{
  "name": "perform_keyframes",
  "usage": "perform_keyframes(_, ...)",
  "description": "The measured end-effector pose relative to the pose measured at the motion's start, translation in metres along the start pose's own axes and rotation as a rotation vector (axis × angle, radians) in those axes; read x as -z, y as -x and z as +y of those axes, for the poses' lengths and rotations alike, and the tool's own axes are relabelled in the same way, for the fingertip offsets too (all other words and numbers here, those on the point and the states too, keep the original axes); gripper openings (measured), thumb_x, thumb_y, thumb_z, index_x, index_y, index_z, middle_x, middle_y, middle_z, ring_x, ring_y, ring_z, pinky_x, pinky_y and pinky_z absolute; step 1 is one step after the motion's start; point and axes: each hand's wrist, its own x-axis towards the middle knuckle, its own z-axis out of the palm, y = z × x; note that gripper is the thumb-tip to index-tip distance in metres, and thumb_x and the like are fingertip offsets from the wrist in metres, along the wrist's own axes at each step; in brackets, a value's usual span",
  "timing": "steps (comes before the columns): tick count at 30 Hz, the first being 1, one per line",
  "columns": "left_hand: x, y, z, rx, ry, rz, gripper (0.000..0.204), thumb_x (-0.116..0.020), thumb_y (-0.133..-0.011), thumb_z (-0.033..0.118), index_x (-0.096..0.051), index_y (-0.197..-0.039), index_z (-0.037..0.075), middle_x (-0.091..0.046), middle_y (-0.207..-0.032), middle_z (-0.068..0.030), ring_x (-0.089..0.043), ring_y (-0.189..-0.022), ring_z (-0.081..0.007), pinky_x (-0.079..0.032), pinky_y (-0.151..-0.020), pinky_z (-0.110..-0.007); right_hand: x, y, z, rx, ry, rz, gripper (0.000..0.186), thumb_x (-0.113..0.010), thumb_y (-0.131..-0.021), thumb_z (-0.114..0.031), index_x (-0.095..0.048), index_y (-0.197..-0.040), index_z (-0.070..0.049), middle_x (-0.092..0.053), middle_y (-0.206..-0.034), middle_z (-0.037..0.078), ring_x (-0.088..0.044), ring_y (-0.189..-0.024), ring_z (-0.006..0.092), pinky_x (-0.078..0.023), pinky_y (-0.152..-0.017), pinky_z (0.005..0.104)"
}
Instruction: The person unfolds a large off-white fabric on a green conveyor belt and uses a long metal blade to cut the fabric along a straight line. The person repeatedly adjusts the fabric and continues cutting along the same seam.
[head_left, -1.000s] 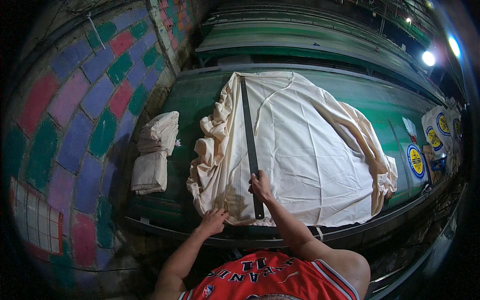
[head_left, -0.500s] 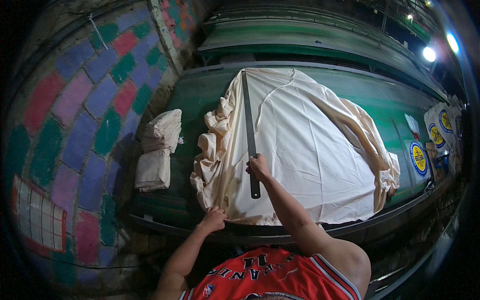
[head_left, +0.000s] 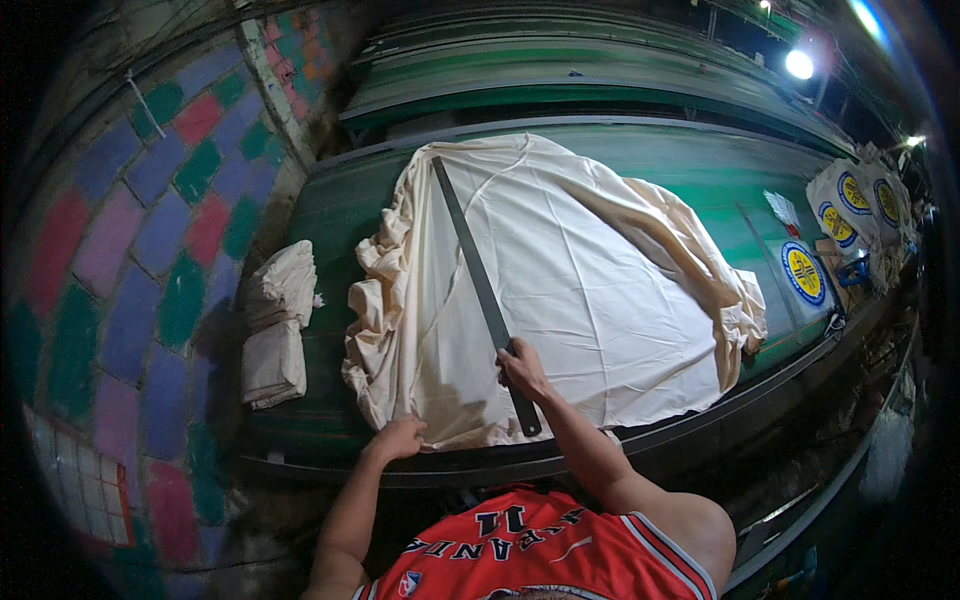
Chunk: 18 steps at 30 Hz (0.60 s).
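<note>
A large cream cloth lies spread over the green table, its left and right sides bunched into folds. Across its left half runs a long dark metal ruler, slanting from the far left down toward the near middle. My right hand is closed around the ruler a little above its near end, which has a small hole. At the cloth's near left edge is my left hand, fingers closed on the fabric. A thin cord or strip of cloth curves over the far part of the cloth, beside the ruler.
Folded cream fabric bundles sit on the table's left end, near a painted block wall. At the right are a round blue-and-yellow emblem and several printed cloths. More long green tables stand beyond. A dark rail edges the table.
The ruler's near end has swung right and come closer to me, moved by my right hand, so it slants more. My left hand stays at the cloth's near edge. The whole view has shifted slightly.
</note>
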Motion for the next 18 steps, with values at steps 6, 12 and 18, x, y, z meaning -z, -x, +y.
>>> perform_keyframes(6, -0.009, -0.030, 0.067, -0.126, 0.047, 0.299, 0.036, -0.068, -0.080, 0.016, -0.068, -0.114, 0.005, -0.060, -0.118, -0.0174, -0.059, -0.112, -0.0359, -0.048, -0.097, -0.042, 0.064, 0.082, 0.002, -0.043, 0.005, 0.087, 0.015, -0.053, -0.098, -0.013, -0.050, -0.097, 0.001, -0.057, -0.077, 0.008, -0.059, -0.053, 0.0155, -0.049, -0.047, 0.0318)
perform_keyframes(12, -0.067, -0.069, 0.160, -0.490, 0.041, 0.264, 0.054, -0.073, -0.080, 0.018, -0.054, -0.128, 0.005, -0.054, -0.127, -0.0184, -0.057, -0.111, -0.0390, -0.048, -0.096, -0.043, 0.119, 0.100, 0.012, -0.019, -0.040, 0.159, 0.018, -0.051, -0.101, -0.014, -0.048, -0.104, 0.004, -0.058, -0.078, 0.009, -0.060, -0.053, 0.0160, -0.049, -0.045, 0.0320)
perform_keyframes(18, -0.104, -0.086, 0.188, -0.309, 0.095, 0.020, 0.040, -0.059, -0.075, 0.002, -0.061, -0.116, 0.002, -0.061, -0.113, -0.0220, -0.060, -0.105, -0.0411, -0.049, -0.090, -0.046, 0.159, 0.064, 0.027, -0.003, -0.088, 0.192, 0.016, -0.053, -0.095, -0.012, -0.050, -0.095, 0.004, -0.059, -0.074, 0.011, -0.060, -0.051, 0.0186, -0.049, -0.044, 0.0337)
